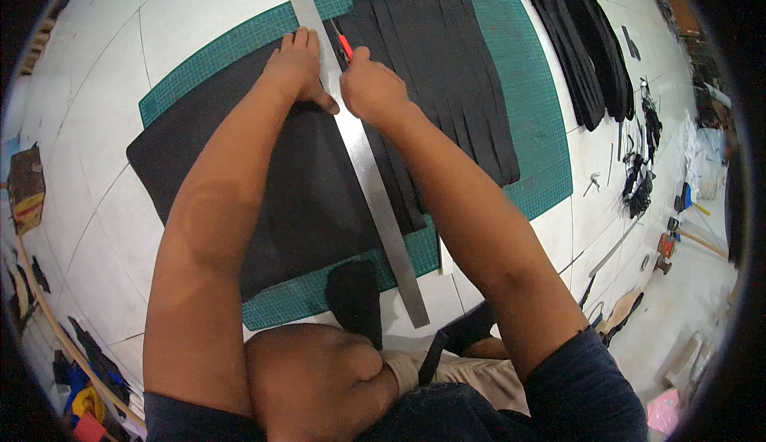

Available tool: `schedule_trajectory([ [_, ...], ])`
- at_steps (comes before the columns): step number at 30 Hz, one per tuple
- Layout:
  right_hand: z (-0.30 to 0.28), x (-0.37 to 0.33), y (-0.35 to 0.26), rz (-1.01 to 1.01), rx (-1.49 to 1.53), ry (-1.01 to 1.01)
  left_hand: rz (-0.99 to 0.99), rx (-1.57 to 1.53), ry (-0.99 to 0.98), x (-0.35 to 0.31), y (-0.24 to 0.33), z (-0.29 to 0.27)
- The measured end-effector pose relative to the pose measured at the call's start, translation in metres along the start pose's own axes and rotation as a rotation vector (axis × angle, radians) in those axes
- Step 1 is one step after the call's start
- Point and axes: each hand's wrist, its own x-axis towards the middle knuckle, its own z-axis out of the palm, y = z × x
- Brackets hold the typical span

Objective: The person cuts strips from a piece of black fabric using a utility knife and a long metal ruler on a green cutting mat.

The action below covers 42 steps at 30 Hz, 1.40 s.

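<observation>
A long metal ruler point(367, 167) lies slantwise across a black sheet of material point(295, 187) on a green gridded cutting mat point(531, 91). My left hand point(299, 67) presses on the ruler's upper part and the sheet beside it, fingers spread and thumb on the metal. Closed around a red cutter knife point(345, 46), my right hand point(373, 91) is close to the ruler's right edge, over the black material. The knife's tip is too small to make out. To the right, several black strips point(439, 67) lie side by side, partly covered by my right forearm.
Bundles of black strips point(562, 51) lie on the white tiled floor past the mat's right edge. Beyond them are tangled black scraps point(638, 183) and a thin metal strip point(614, 249). A long wooden stick point(60, 334) lies at the left. My bare leg is close to the mat's near edge.
</observation>
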Motion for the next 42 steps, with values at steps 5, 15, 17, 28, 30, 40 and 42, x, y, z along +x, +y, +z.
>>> schedule_trajectory([
  [5,0.003,0.029,-0.020,-0.027,0.019,0.014,0.008,-0.003,0.060,-0.001,-0.007,0.008],
  [15,-0.005,0.039,-0.017,-0.047,-0.056,-0.073,0.049,-0.011,-0.004,0.001,-0.004,-0.004],
  [17,0.005,-0.001,-0.004,-0.059,0.004,-0.118,0.023,0.025,0.047,-0.003,-0.012,0.006],
  [28,0.046,-0.322,0.125,0.257,-0.016,-0.378,0.031,0.008,0.067,0.005,-0.004,0.013],
  [30,0.045,-0.342,0.132,0.217,-0.119,-0.419,0.040,0.015,0.087,0.006,-0.010,0.014],
  [40,0.003,-0.125,0.058,-0.011,0.069,-0.065,0.016,-0.007,0.038,0.004,-0.012,0.008],
  [42,0.004,-0.065,0.039,-0.057,0.045,0.020,0.029,-0.021,-0.020,0.004,-0.003,0.005],
])
